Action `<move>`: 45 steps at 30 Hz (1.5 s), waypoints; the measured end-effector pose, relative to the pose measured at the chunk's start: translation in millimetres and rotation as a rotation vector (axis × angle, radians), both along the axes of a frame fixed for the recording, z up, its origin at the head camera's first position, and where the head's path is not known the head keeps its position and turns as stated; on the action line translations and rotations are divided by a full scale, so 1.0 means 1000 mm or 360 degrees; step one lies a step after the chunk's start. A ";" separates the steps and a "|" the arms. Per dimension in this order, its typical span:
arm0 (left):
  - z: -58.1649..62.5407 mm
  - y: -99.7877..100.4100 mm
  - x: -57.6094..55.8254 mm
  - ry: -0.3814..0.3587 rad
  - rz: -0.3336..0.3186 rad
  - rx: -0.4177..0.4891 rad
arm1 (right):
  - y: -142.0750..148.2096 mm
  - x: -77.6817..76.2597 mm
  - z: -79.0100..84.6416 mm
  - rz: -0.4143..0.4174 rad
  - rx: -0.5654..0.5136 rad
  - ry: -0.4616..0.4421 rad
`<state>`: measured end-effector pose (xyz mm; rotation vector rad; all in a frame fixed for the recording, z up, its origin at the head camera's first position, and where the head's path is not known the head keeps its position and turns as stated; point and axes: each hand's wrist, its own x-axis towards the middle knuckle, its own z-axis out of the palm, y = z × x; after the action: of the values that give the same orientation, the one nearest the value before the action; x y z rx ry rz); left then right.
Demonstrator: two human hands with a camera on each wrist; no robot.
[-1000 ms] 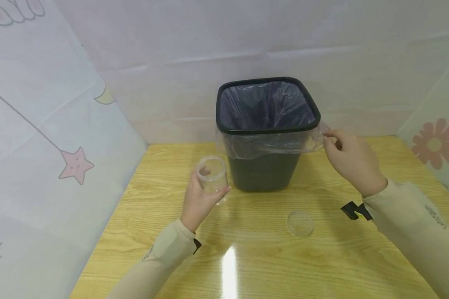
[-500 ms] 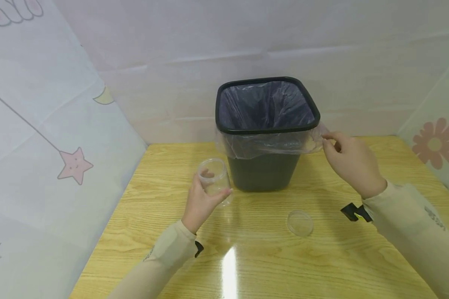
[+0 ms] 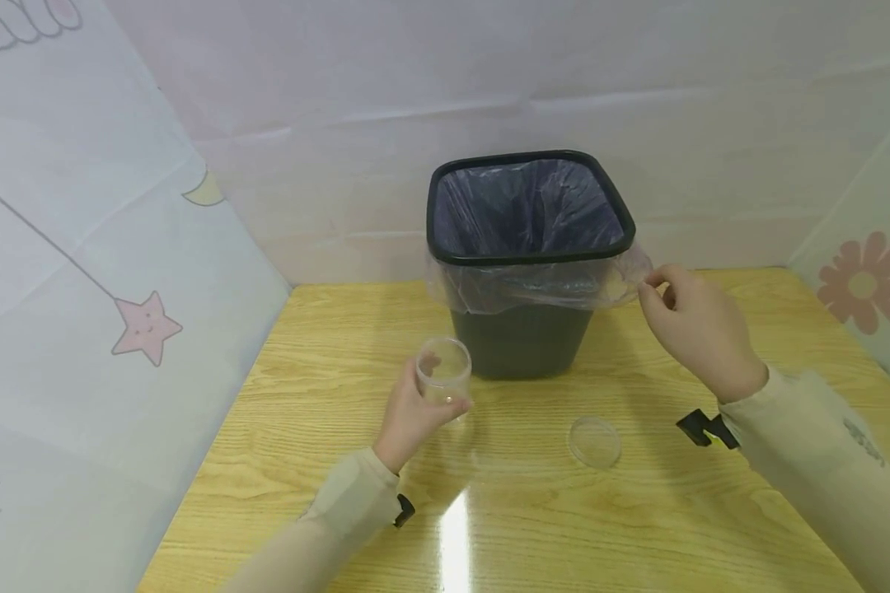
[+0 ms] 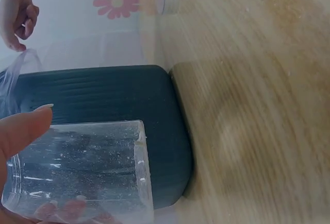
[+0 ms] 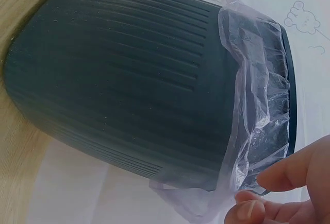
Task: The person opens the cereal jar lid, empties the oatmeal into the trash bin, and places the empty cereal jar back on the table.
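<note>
My left hand (image 3: 411,416) grips a clear plastic jar (image 4: 82,170) around its side, thumb in front and fingers behind. The jar is upright and lidless, with small pale specks on its wall in the left wrist view. It is in front of the dark bin (image 3: 522,342), towards its left side. A thin translucent bin liner (image 5: 247,95) lines the bin and folds out under its black rim (image 3: 534,258). At the bin's right corner, my right hand (image 3: 700,329) pinches the liner's loose edge between thumb and forefinger; the exact contact is hard to see.
A clear round lid (image 3: 594,442) lies on the wood-grain table (image 3: 519,527), right of the jar. Printed fabric walls (image 3: 356,198) stand behind the bin and at both sides. The bin stands near the table's back edge.
My left hand has moved the jar towards me and slightly right, away from the bin's left side. My right hand has barely shifted. Bin and lid have stayed in place.
</note>
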<state>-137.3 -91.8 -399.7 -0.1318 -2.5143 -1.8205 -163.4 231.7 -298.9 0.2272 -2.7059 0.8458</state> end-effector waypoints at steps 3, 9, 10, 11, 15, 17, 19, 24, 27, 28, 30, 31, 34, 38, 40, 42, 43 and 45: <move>-0.004 0.002 0.002 -0.0013 -0.0039 0.0014 | 0.001 0.001 -0.001 -0.0001 0.0000 -0.0002; -0.010 0.005 0.004 -0.0044 -0.0031 -0.0065 | 0.003 0.003 -0.004 -0.0004 0.0018 -0.0003; -0.011 0.006 0.004 -0.0053 -0.0031 -0.0070 | 0.004 0.003 -0.005 0.0001 0.0019 0.0001; -0.013 0.006 0.004 -0.0059 -0.0033 -0.0082 | 0.004 0.003 -0.006 0.0007 0.0023 0.0009; -0.018 0.009 0.004 -0.0125 -0.0046 -0.0110 | 0.006 0.005 -0.011 0.0014 0.0045 0.0000; -0.022 0.009 0.005 -0.0145 -0.0053 -0.0134 | 0.006 0.006 -0.013 0.0015 0.0050 -0.0016; -0.024 0.010 0.004 -0.0157 -0.0065 -0.0150 | 0.007 0.006 -0.016 0.0019 0.0050 -0.0033; -0.028 0.014 0.004 -0.0161 -0.0091 -0.0171 | 0.008 0.007 -0.022 0.0033 0.0052 -0.0047; -0.030 0.016 0.003 -0.0164 -0.0099 -0.0158 | 0.007 0.007 -0.025 0.0036 0.0062 -0.0048; -0.030 0.016 0.003 -0.0167 -0.0103 -0.0151 | 0.006 0.007 -0.026 0.0039 0.0061 -0.0051; -0.032 0.016 0.002 -0.0171 -0.0109 -0.0145 | 0.005 0.007 -0.027 0.0041 0.0063 -0.0058; -0.033 0.016 0.002 -0.0176 -0.0113 -0.0141 | 0.005 0.008 -0.027 0.0040 0.0067 -0.0062; -0.036 0.016 0.001 -0.0182 -0.0125 -0.0140 | 0.005 0.008 -0.028 0.0053 0.0057 -0.0075; -0.039 0.016 0.000 -0.0181 -0.0147 -0.0137 | 0.004 0.009 -0.030 0.0068 0.0045 -0.0076; -0.040 0.016 -0.001 -0.0188 -0.0152 -0.0132 | 0.004 0.009 -0.030 0.0070 0.0046 -0.0091; -0.040 0.016 -0.001 -0.0203 -0.0145 -0.0125 | 0.004 0.009 -0.031 0.0069 0.0049 -0.0111; -0.040 0.016 -0.001 -0.0213 -0.0141 -0.0115 | 0.003 0.009 -0.031 0.0069 0.0050 -0.0121; -0.040 0.016 -0.001 -0.0229 -0.0132 -0.0096 | 0.003 0.009 -0.032 0.0074 0.0050 -0.0136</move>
<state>-138.1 -75.3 -439.6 -0.1117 -2.7013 -1.8477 -154.2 234.6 -331.1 0.2678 -2.8048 0.8451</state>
